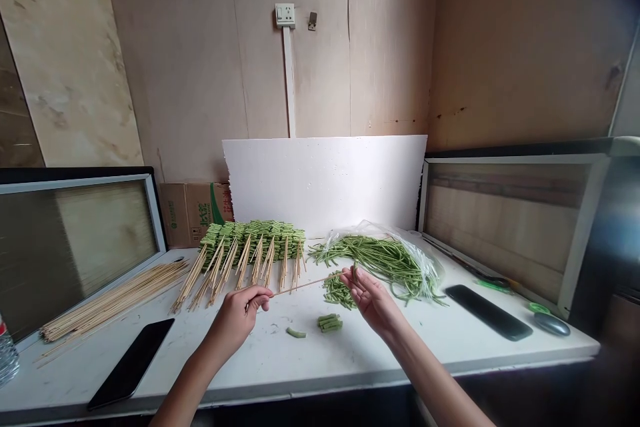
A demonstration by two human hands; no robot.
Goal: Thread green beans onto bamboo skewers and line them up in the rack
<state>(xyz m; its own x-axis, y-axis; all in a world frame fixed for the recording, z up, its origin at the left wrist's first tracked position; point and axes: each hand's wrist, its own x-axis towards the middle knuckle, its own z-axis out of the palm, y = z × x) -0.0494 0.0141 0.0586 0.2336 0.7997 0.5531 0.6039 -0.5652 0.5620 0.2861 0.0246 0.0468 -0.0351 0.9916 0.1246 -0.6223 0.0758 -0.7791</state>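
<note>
Evidently both hands share one thin bamboo skewer (pixel 307 285), held level just above the white counter (pixel 450 347). The left hand (pixel 235 320) has its fingers (pixel 261 295) closed in a pinch on the blunt end, which likely steadies the stick. The right hand (pixel 373 300) lies palm up and mostly open, its thumb and forefinger meeting at the skewer's far tip. Whether they grip a green piece there, I cannot tell.

A loose heap of short cut green bean pieces (pixel 337 290) sits directly under that tip, with a small bundle of cut pieces (pixel 330 322) and one stray piece (pixel 296 332) nearer the person, all within easy reach. Uncut long green beans (pixel 385 257) spill from a clear plastic bag (pixel 430 267) to the right. Rows of bean-loaded skewers (pixel 250 243) are stacked at the back left, handles fanned toward the person, beside a pile of bare bamboo skewers (pixel 115 300). A black phone (pixel 133 363) lies off to the near left.
</note>
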